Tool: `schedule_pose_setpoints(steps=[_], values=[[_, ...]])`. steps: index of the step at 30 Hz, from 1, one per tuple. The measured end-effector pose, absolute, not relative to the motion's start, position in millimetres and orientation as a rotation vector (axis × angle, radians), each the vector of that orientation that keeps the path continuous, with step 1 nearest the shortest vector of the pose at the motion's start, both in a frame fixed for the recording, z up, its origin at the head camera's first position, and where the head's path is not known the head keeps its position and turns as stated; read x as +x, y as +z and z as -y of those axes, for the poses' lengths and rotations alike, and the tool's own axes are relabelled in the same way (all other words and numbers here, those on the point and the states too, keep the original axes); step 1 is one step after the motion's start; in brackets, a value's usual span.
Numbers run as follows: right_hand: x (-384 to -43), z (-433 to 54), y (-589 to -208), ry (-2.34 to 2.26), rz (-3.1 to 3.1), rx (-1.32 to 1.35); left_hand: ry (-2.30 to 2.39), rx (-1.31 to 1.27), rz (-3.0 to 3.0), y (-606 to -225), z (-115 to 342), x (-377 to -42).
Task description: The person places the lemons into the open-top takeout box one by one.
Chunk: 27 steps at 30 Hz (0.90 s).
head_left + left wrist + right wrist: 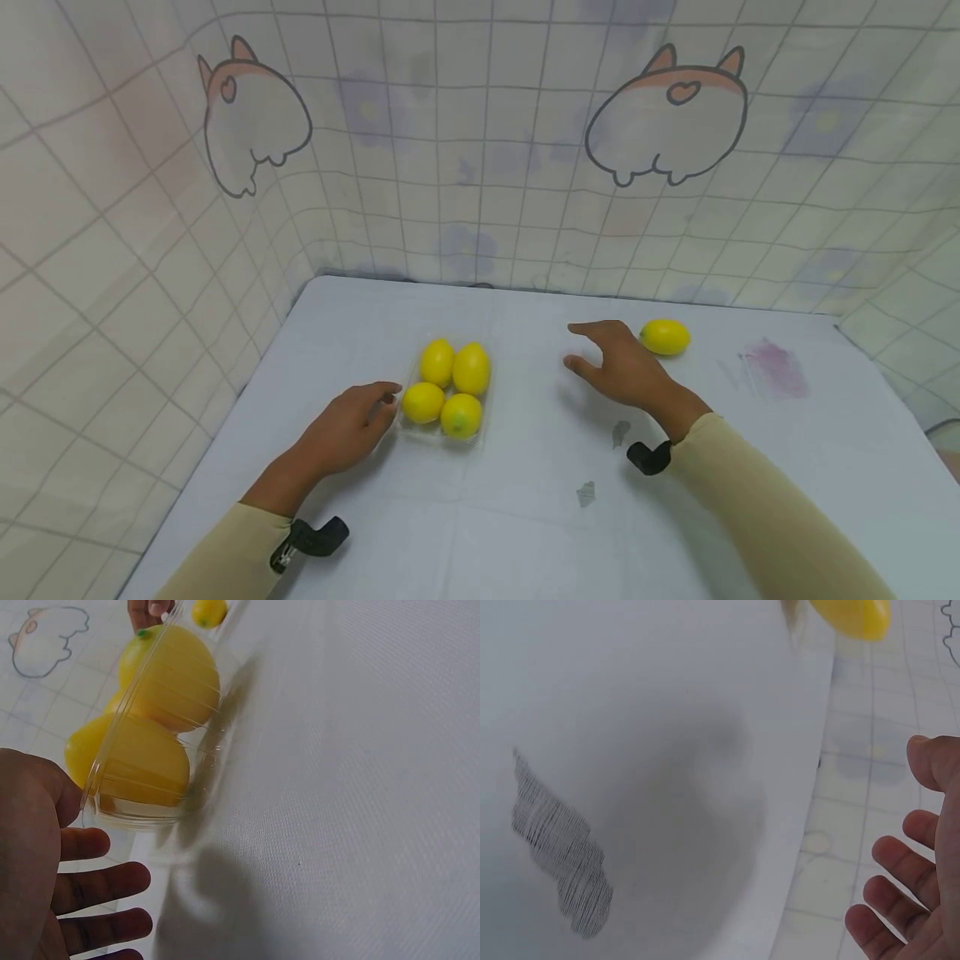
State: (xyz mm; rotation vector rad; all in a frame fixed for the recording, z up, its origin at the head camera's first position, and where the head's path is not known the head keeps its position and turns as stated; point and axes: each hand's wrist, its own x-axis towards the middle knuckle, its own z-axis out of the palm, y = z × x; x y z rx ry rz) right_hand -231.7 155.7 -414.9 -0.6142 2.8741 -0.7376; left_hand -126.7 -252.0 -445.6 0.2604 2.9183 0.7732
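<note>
A clear plastic container [438,437] holding several yellow lemons [471,369] stands on the white table, left of the middle. My left hand [352,429] is at its left side, thumb and index fingertip right by the rim. In the left wrist view the other fingers [105,885] of that hand spread loosely beside the container's end. My right hand [626,367] hovers over the table with thumb and fingers apart, nothing between them. Just beyond its knuckles lies a single lemon [666,337], which shows partly at the top of the right wrist view.
Grey marks [587,494] dot the table [517,533] in front of the right hand, and a pinkish patch [777,368] lies farther right. A checked cloth [517,167] with cartoon prints hangs behind the table and along its sides.
</note>
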Motion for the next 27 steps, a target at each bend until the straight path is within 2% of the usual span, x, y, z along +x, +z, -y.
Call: schedule_pose_setpoints(steps=[18, 27], values=[[-239.8, -201.8, -420.8, -0.757, -2.971, -0.529, 0.761, 0.259, -2.926, -444.4, 249.5, -124.5], [-246.2, -222.3, -420.0, -0.787, -3.027, -0.403, 0.743, 0.265, -2.939, -445.1, 249.6, -124.5]])
